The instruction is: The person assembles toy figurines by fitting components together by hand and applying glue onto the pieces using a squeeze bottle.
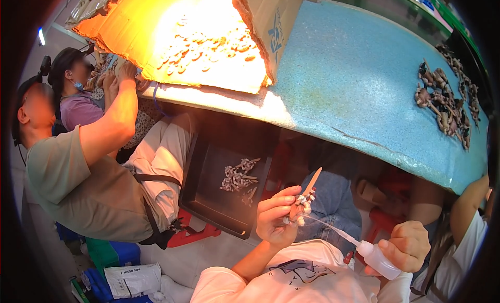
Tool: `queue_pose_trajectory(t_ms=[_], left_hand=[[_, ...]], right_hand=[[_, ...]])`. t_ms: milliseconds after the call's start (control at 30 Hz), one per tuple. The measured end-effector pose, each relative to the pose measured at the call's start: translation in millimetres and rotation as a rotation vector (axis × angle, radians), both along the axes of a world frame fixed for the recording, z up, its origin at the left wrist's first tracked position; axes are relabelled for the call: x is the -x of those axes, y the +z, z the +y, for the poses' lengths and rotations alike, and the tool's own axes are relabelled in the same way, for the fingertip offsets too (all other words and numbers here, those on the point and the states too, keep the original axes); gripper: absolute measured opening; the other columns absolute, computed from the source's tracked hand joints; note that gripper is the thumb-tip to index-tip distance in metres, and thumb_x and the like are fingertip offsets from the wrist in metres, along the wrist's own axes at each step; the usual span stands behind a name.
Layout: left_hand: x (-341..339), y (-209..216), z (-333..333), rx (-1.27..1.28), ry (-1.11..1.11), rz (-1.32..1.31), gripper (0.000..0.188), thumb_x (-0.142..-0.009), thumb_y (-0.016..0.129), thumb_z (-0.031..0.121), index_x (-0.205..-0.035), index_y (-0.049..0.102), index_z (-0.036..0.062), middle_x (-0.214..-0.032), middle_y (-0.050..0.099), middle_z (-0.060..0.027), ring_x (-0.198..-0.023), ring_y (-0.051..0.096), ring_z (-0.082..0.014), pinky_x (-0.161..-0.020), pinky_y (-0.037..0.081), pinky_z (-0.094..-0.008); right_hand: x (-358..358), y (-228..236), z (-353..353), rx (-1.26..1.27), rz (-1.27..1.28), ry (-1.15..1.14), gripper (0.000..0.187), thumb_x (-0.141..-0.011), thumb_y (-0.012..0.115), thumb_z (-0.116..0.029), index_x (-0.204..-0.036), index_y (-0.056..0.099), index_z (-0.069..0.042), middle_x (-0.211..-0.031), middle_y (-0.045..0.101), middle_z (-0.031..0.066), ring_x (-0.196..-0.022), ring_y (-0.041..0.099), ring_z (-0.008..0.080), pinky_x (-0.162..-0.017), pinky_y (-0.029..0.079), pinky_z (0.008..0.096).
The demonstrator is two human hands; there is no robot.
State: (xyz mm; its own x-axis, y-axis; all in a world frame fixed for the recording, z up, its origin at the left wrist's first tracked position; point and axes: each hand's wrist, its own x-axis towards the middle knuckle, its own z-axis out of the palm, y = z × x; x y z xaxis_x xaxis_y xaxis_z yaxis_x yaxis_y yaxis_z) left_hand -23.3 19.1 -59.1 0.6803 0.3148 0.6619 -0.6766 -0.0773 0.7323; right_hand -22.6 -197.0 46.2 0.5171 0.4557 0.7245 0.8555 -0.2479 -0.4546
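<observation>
My left hand [275,219] pinches a small figurine part [299,206] with white and grey knobs and a long pointed tan piece sticking up. In my right hand [406,248] is a white squeeze bottle [379,259], tilted, with the fingers wrapped round it. Its thin, pale nozzle points up and left, the tip close to the underside of the figurine part; whether it touches I cannot tell. Below the table edge, left of my hands, a black tray [208,193] holds several similar figurine parts [238,175].
Ahead stands a blue table [338,68]. An open cardboard box [281,22] on it, brightly lit, contains many small pieces. Dark figurine parts [442,102] lie at the right. Two people sit at left; another person's arm [469,209] shows at right. A white bag [133,280] lies lower left.
</observation>
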Motion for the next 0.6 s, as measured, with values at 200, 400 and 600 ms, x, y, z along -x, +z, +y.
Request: queue_pose_trajectory(t_ms=[200,400,600], left_hand=[[3.4,-3.5,1.5,-0.024,0.014,0.039,0.034,-0.074,0.070,0.003,-0.096,0.044,0.0032,-0.097,0.048,-0.0115,-0.093,0.059,-0.0345,-0.078,0.056,-0.0374],[2.8,-2.7,2.7,-0.027,0.003,0.023,0.035,-0.073,0.070,0.003,-0.097,0.044,0.0033,-0.098,0.047,-0.0119,-0.094,0.058,-0.0355,-0.078,0.056,-0.0379],[6.3,-3.9,1.1,-0.020,0.013,0.066,0.037,-0.073,0.072,0.005,-0.098,0.044,0.0027,-0.099,0.046,-0.0126,-0.095,0.058,-0.0367,-0.077,0.056,-0.0389]], right_hand=[[1.2,1.0,2.0,0.009,0.025,0.007,0.036,-0.063,0.078,-0.022,-0.082,0.060,0.002,-0.057,0.048,0.0037,-0.038,0.041,0.0107,-0.033,0.033,0.0199],[1.8,1.7,0.8,0.021,-0.010,-0.013,0.038,-0.064,0.078,-0.026,-0.082,0.059,0.002,-0.056,0.046,0.0033,-0.038,0.040,0.0103,-0.033,0.033,0.0198],[1.2,-2.5,1.2,-0.025,-0.019,-0.003,0.043,-0.062,0.080,-0.029,-0.083,0.059,0.002,-0.056,0.046,0.0028,-0.038,0.039,0.0100,-0.034,0.033,0.0195]])
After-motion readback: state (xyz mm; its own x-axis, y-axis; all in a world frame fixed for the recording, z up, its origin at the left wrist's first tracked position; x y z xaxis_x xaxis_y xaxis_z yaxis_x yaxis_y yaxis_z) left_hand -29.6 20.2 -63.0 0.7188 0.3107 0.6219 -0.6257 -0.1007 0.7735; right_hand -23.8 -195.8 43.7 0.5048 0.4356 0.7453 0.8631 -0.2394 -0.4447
